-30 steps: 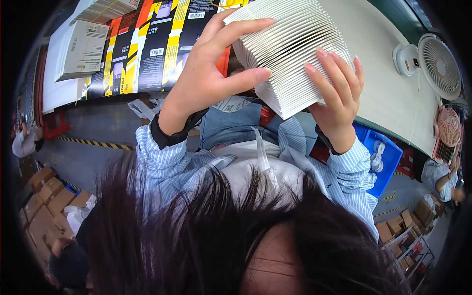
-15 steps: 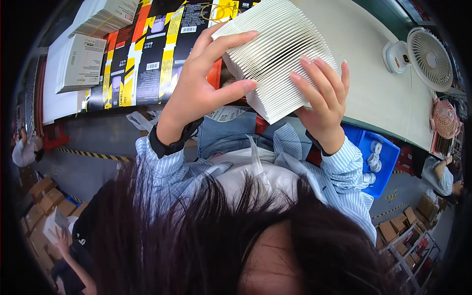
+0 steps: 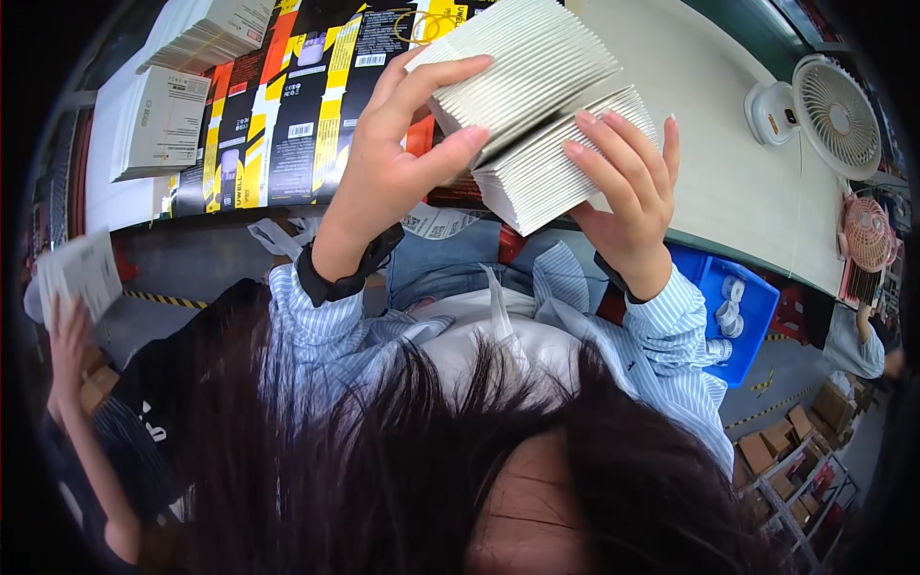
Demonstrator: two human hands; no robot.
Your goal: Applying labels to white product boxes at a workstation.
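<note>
Over the table edge I hold a thick row of thin white folded leaflets, parted into two bundles by a dark gap. My left hand (image 3: 401,144) is closed on the larger leaflet bundle (image 3: 527,59), fingers over its top side and thumb near the gap. The smaller leaflet bundle (image 3: 551,171) leans away at the right, and my right hand (image 3: 628,192) grips it with fingers on top; its thumb is mostly hidden underneath. Toward my body the two bundles almost meet, and the gap widens toward the upper right.
Printed black, yellow and orange cardboard (image 3: 292,120) covers the table's left, with yellow rubber bands (image 3: 426,27) on it. White leaflet stacks (image 3: 165,120) stand farther left. A white fan (image 3: 839,117), a pink fan (image 3: 867,233) and a blue bin (image 3: 746,340) are at right. A co-worker's hand (image 3: 67,340) holds white papers.
The single leaflet block has split into two bundles, the left one tipping up and away from the right one. At far left, the co-worker's hand has risen with the white papers.
</note>
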